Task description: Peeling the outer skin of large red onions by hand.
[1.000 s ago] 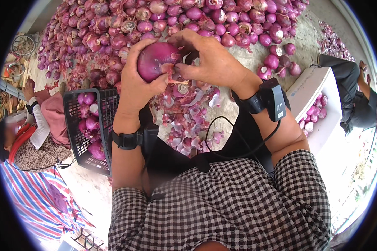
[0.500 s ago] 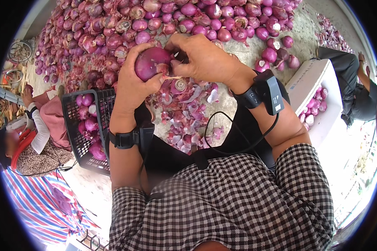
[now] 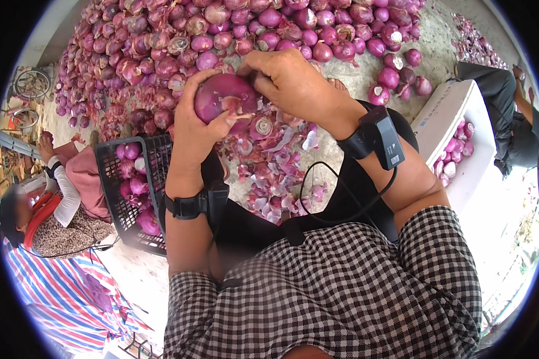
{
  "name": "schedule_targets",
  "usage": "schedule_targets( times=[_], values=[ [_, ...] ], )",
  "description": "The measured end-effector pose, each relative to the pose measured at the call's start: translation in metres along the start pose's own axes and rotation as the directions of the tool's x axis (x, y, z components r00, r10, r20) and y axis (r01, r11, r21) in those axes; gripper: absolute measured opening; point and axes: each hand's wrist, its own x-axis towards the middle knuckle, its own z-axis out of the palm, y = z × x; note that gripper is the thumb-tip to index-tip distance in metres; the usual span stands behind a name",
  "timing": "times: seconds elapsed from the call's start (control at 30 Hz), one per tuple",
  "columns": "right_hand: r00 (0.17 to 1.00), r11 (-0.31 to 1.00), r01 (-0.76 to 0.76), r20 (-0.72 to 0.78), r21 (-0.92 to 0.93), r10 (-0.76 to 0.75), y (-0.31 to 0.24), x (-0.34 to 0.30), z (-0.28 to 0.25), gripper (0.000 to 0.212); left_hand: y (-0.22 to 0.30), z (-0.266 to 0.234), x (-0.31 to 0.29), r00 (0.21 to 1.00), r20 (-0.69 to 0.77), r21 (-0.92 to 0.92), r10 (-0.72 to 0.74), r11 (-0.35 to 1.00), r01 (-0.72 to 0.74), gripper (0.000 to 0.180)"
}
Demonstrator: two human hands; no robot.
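Note:
A large red onion rests in my left hand, whose fingers wrap its left side while the thumb presses the front. Loose papery skin and a dry, pale stringy end hang near that thumb. Against the onion's right side, my right hand is closed, with fingers curled inward. Its fingertips are hidden, so I cannot make out what they pinch. Below the hands, peeled skins lie scattered on the concrete floor, and another onion with a pale cut end sits among them.
Beyond my hands spreads a big heap of red onions. At my left stands a black plastic crate with onions; at my right, a white foam box with several more. People sit on both sides. A black cable loops from my right wrist.
My right hand's thumb has tucked inward and its fingers have curled more tightly beside the onion. The onion has turned slightly in my left hand, and the view has shifted a little.

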Motion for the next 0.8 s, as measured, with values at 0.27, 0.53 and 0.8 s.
schedule_targets(
  times=[0.27,0.53,0.8],
  values=[
    [0.989,0.972,-0.119,-0.067,0.201,0.135,0.006,0.001,0.001,0.030,-0.008,-0.004,-0.008,0.984,-0.003,-0.504,-0.181,0.850,0.155,0.060],
    [0.993,0.992,-0.122,-0.012,-0.017,0.122,0.025,-0.003,-0.002,0.030,-0.017,-0.010,-0.007,0.993,0.044,-0.883,-0.110,0.462,0.090,0.054],
    [0.999,0.999,0.015,0.047,0.040,-0.017,0.009,-0.004,0.002,0.042,-0.022,-0.012,-0.009,0.982,-0.043,-0.881,-0.186,0.470,0.050,0.048]
  ],
)
